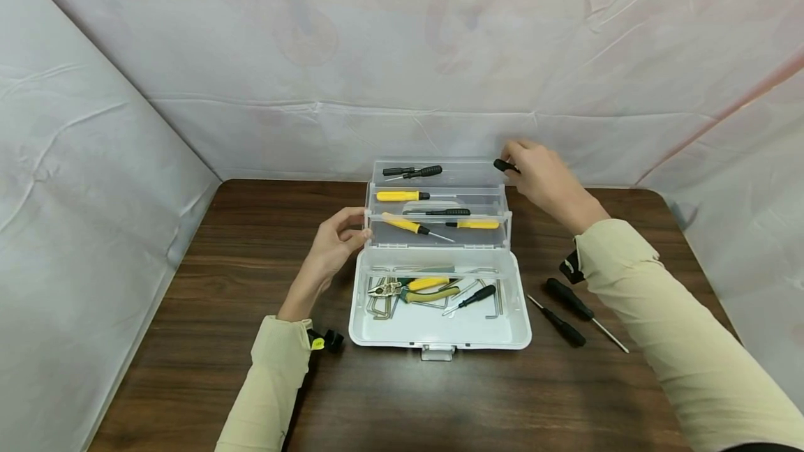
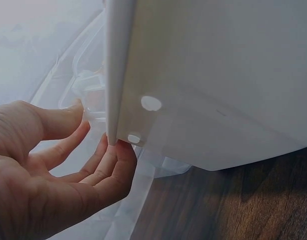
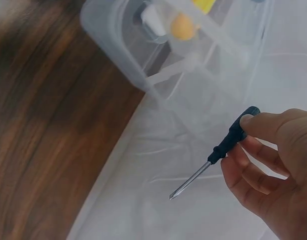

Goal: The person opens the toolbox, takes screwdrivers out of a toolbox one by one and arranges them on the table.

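Observation:
An opened toolbox has a white base [image 1: 402, 332] and clear tiered trays [image 1: 480, 206] raised behind it. My left hand [image 1: 336, 243] holds the trays' left side; in the left wrist view its thumb [image 2: 68, 117] lies against clear plastic while other fingers curl at the white box's corner. Between thumb and fingers, my right hand [image 1: 548, 180] pinches a small dark-handled screwdriver [image 3: 226, 145] beside the top tray's right end. Its metal tip points away from the palm. Yellow screwdrivers [image 1: 398, 196] and black screwdrivers [image 1: 430, 171] lie in the trays.
Inside the base are yellow-green pliers [image 1: 433, 293], several hex keys [image 1: 382, 316] and a black screwdriver [image 1: 480, 296]. Two black screwdrivers lie on the wooden table [image 1: 188, 368] to the right, one nearer the box [image 1: 563, 327], another [image 1: 568, 296] by the right sleeve. White sheeting [image 1: 377, 54] hangs behind.

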